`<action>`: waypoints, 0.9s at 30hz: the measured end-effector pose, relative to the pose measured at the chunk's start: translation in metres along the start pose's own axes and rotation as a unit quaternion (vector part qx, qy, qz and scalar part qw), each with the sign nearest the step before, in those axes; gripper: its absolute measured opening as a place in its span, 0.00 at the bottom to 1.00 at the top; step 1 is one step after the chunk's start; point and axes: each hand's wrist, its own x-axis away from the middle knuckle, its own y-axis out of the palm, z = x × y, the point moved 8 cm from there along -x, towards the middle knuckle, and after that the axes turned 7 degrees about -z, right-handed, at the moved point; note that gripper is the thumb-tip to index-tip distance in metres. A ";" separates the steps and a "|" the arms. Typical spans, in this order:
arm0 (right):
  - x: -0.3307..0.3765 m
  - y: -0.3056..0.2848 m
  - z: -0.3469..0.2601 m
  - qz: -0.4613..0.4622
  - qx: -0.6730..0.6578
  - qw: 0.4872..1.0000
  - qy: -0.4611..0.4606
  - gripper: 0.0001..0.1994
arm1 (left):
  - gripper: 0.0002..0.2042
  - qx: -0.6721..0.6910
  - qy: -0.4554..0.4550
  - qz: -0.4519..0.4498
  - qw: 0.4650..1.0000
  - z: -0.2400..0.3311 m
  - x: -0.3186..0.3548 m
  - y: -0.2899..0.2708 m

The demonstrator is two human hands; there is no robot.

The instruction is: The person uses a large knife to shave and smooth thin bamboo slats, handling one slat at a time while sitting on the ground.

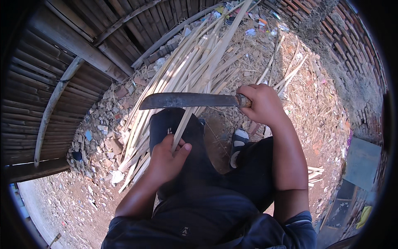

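Observation:
My right hand (262,103) is closed round the wooden handle of a machete (188,101). Its long dark blade points left and lies level across the view, above my left knee. In my left hand (171,157) is a pale bamboo strip (181,126), gripped between thumb and fingers near its lower end. The strip slants up and to the right over my knee and passes behind the blade. Whether blade and strip touch, I cannot tell. Beyond them a large heap of long split bamboo strips (199,58) lies on the ground.
A bamboo-slat wall (45,95) stands on the left, a brick wall (348,54) on the right. Rubble and broken bricks (105,120) cover the ground by the heap. Several short strips (316,176) lie at the right. My sandalled foot (239,141) is below the blade.

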 end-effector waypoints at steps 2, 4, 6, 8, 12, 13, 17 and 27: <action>0.002 -0.007 0.010 0.029 0.018 0.999 -0.002 0.16 | 0.19 -0.018 -0.023 0.011 1.000 -0.005 -0.003 0.003; 0.011 -0.009 0.014 0.051 0.031 0.998 -0.009 0.16 | 0.19 -0.046 -0.031 0.020 0.998 -0.008 -0.001 0.006; 0.024 -0.012 0.009 0.068 0.052 0.996 -0.021 0.15 | 0.19 -0.077 -0.012 0.030 0.997 -0.001 0.001 0.013; 0.035 -0.008 -0.003 0.065 0.046 0.995 -0.053 0.15 | 0.19 -0.097 0.000 0.036 0.995 0.006 0.002 0.018; 0.055 -0.011 0.006 0.062 0.030 0.997 -0.029 0.13 | 0.20 -0.128 0.057 0.057 0.989 0.024 0.004 0.032; 0.058 -0.019 0.022 0.076 0.017 0.997 0.002 0.13 | 0.20 -0.128 0.059 0.050 0.989 0.028 0.003 0.035; 0.073 -0.032 0.043 0.097 0.035 0.994 0.035 0.13 | 0.20 -0.131 0.074 0.044 0.988 0.037 0.000 0.045; 0.072 -0.021 0.030 0.136 0.047 0.989 -0.012 0.12 | 0.19 0.028 0.031 -0.076 0.996 0.017 0.004 0.040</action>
